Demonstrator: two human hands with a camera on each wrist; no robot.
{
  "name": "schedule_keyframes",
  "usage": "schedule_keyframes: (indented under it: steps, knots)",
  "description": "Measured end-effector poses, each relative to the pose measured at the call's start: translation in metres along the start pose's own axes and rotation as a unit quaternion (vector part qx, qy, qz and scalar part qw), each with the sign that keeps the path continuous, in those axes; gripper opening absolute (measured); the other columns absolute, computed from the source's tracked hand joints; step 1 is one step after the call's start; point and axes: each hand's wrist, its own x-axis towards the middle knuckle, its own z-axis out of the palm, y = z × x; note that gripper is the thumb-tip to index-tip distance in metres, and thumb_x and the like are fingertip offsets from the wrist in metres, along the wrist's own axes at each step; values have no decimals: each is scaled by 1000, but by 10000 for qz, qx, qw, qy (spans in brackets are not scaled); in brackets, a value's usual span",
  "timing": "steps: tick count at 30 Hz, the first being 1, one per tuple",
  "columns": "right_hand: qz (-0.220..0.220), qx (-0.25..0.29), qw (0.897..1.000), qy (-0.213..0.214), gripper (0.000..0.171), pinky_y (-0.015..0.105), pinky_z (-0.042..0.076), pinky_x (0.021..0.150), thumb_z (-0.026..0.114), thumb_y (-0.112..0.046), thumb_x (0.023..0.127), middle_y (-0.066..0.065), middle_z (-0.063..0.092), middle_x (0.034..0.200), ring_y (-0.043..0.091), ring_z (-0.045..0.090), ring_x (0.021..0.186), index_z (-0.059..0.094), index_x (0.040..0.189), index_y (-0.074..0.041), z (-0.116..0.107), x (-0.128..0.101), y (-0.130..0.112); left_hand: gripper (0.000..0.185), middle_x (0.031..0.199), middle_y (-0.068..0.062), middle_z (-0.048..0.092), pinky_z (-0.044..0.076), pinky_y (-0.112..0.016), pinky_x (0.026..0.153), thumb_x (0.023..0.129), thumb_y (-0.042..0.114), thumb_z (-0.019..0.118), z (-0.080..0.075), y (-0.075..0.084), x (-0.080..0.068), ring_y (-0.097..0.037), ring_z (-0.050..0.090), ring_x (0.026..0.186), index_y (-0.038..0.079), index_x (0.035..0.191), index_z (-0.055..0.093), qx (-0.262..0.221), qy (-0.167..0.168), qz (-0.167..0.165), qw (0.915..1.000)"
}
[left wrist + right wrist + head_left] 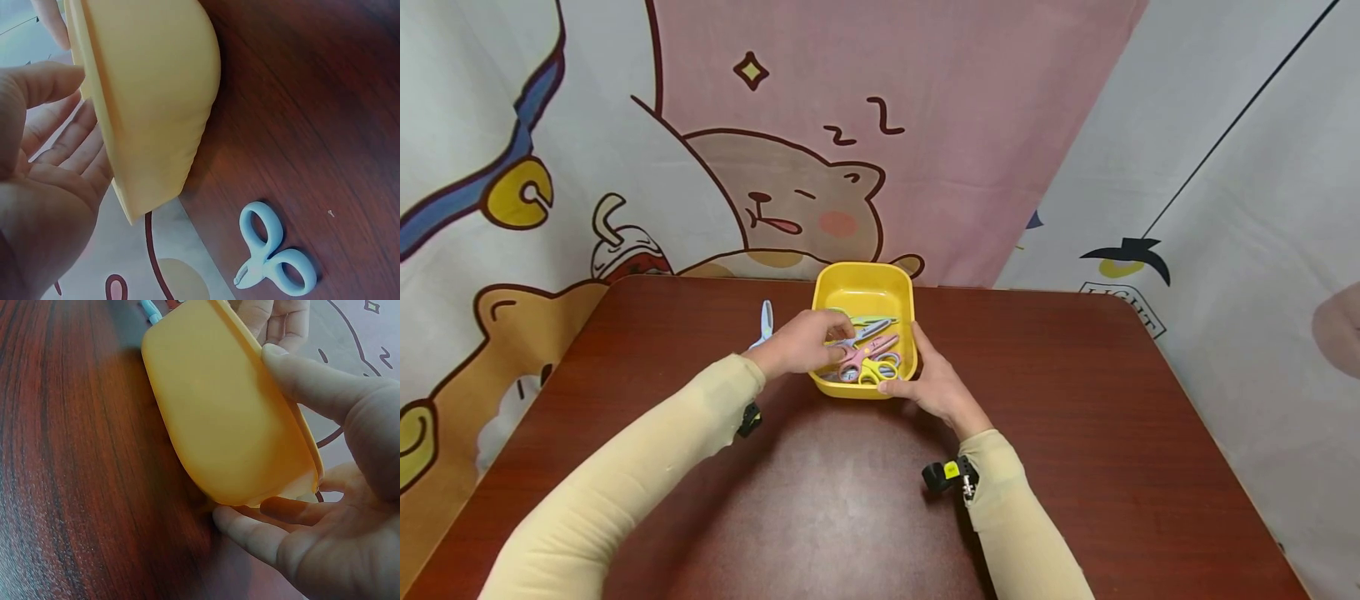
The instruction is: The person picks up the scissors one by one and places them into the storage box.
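Note:
A yellow plastic bin [865,275] stands near the table's back edge, with several scissors inside. In it lie pink scissors [871,348], yellow-handled scissors [880,372] and light purple scissors [874,329]. My left hand [805,340] reaches over the bin's left rim, thumb and fingers apart above the scissors; in the left wrist view the rim hides the fingertips. My right hand [942,387] grips the bin's near right corner, thumb at the front rim and fingers along the side. Light blue scissors [766,321] lie outside the bin, left of it, partly behind my left hand.
The brown wooden table [1060,433] runs out to both sides. A curtain [940,150] with cartoon prints hangs right behind its back edge. At the far right edge of the head view, part of another person's hand [1339,329] shows.

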Motion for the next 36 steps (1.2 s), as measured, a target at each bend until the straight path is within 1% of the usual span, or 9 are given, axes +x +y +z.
schedule_keyframes:
  steps: [3, 8, 13, 20, 25, 30, 36]
  knots:
    - [24, 12, 10000, -8, 122, 57, 24, 123, 91, -27, 79, 11, 25, 170, 32, 30, 151, 7, 168, -25, 0, 0, 0, 24, 116, -16, 73, 53, -47, 99, 93, 9, 74, -2, 0, -1, -31, 68, 111, 1, 115, 70, -110, 114, -60, 9999]
    - [62, 13, 10000, -8, 122, 58, 24, 123, 91, -27, 79, 11, 25, 170, 32, 31, 150, 7, 168, -26, -1, 0, 1, 21, 116, -18, 72, 54, -48, 98, 92, 5, 73, -6, -1, -5, -35, 67, 111, 1, 112, 71, -341, 436, 36, 9985]
    - [72, -7, 10000, -8, 122, 58, 22, 124, 91, -27, 79, 11, 24, 170, 32, 28, 152, 7, 168, -26, -1, 0, 0, 22, 119, -16, 69, 53, -48, 100, 91, 2, 70, -9, -3, -10, -35, 65, 113, 1, 114, 70, -490, 719, 34, 9962]
    - [49, -24, 10000, 8, 122, 58, 22, 124, 91, -26, 79, 11, 23, 170, 32, 26, 154, 7, 168, -24, 0, -1, 0, 27, 127, -15, 66, 53, -50, 101, 94, 5, 69, -14, -8, -19, -34, 63, 117, 3, 121, 68, -552, 878, -143, 9945]
    - [7, -16, 10000, 32, 122, 57, 22, 124, 91, -25, 79, 12, 25, 170, 32, 28, 153, 7, 168, -24, 1, 0, 0, 31, 128, -18, 63, 53, -51, 100, 95, 5, 68, -16, -15, -23, -36, 62, 116, 1, 126, 66, -518, 1068, -165, 9928]
    - [9, 4, 10000, 24, 122, 58, 22, 124, 91, -25, 79, 12, 25, 169, 32, 28, 152, 7, 168, -25, 2, 0, 0, 33, 126, -17, 63, 54, -48, 97, 96, 8, 68, -16, -22, -27, -32, 63, 113, 0, 128, 64, -418, 1292, -351, 9901]
    - [-50, 18, 10000, 21, 122, 58, 23, 124, 91, -23, 79, 13, 26, 169, 33, 29, 152, 8, 168, -24, 1, 1, 0, 36, 127, -15, 62, 53, -49, 98, 96, 11, 70, -18, -29, -31, -32, 59, 118, 2, 130, 62, -411, 1474, -729, 9855]
